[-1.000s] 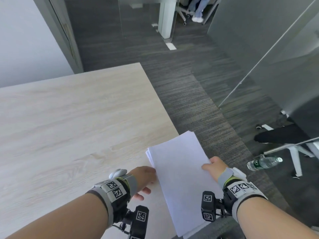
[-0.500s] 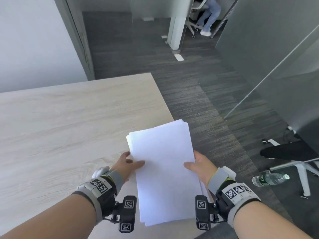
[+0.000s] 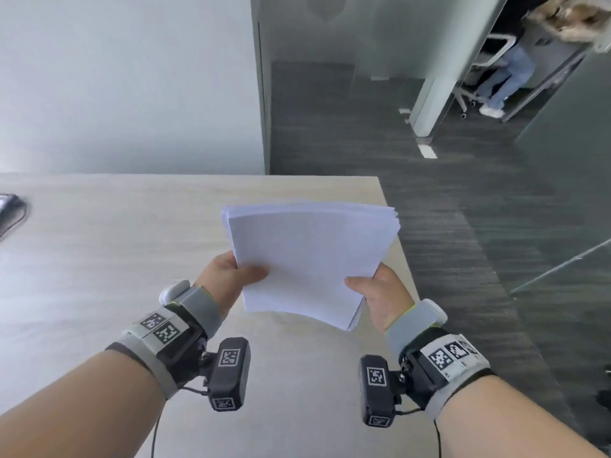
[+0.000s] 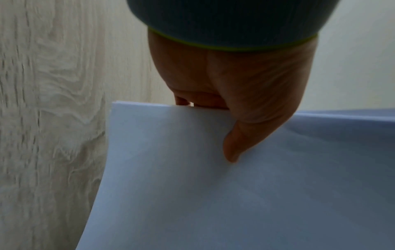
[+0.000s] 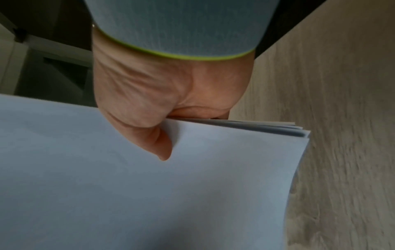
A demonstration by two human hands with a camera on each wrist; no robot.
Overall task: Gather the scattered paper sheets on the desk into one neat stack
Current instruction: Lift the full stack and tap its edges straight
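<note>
A stack of white paper sheets [image 3: 310, 256] is held up off the light wooden desk [image 3: 115, 259], its near end bowed. My left hand [image 3: 231, 276] pinches the stack's left edge, thumb on top, the other fingers hidden under the sheets. My right hand [image 3: 377, 289] pinches the right edge the same way. In the left wrist view the left hand's thumb [image 4: 233, 147] presses on the top sheet of paper [image 4: 235, 194]. In the right wrist view the right hand's thumb [image 5: 160, 145] lies on the paper [image 5: 149, 194], whose sheet edges fan slightly at the corner.
The desk's right edge [image 3: 400, 259] runs just under the stack, with dark carpet [image 3: 463, 226] beyond it. A dark object with a cable [image 3: 10, 206] lies at the desk's far left. A seated person [image 3: 506, 77] is far back right. A white wall [image 3: 125, 81] stands behind the desk.
The stack went from lying at the desk's right edge to being lifted in both hands over the desk. The left hand moved from beside the paper to pinching its edge. My view tilted upward.
</note>
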